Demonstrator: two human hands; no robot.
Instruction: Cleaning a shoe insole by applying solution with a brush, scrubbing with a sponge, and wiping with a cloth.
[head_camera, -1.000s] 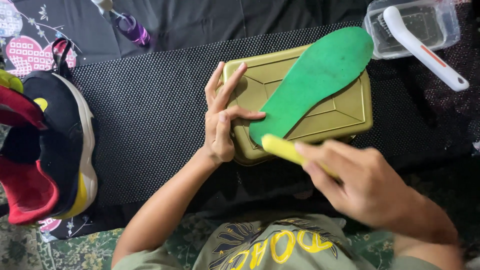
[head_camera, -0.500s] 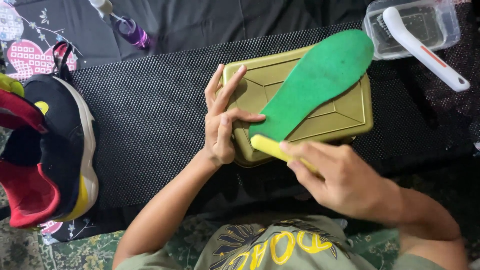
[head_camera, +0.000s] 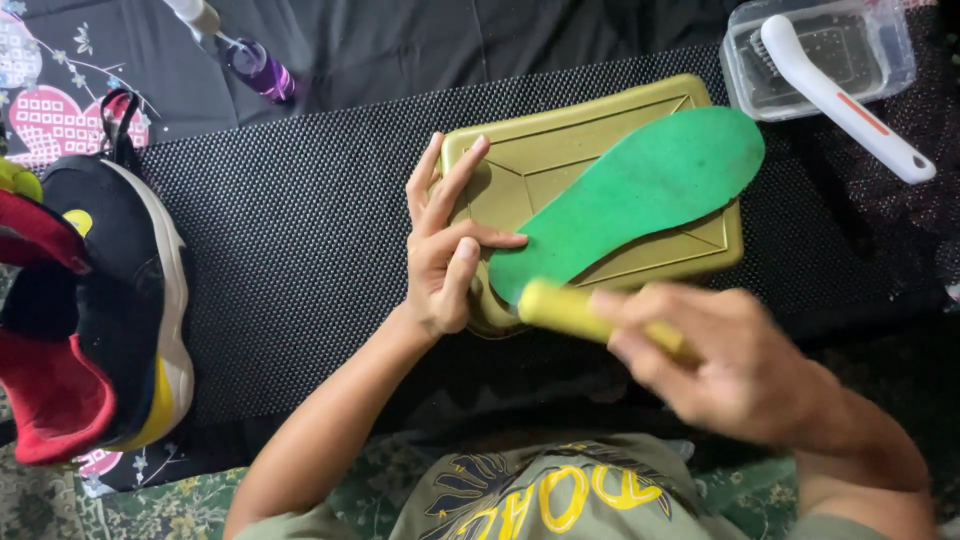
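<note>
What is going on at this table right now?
A person is working on a green insole that lies on an upturned olive tray. The left hand presses flat on the insole's heel end and the tray. The right hand, blurred with motion, grips a yellow handle at that heel. A shoe sits to the left, and a white brush rests on a clear tub.

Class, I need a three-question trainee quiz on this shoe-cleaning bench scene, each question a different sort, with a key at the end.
1. True or false: the green foam insole lies on the olive-gold rectangular lid.
2. Which hand holds the yellow brush handle? A) left hand B) right hand
3. Fill in: the white long-handled brush rests across a clear plastic ____.

Key: 1 true; 2 B; 3 tub.
</note>
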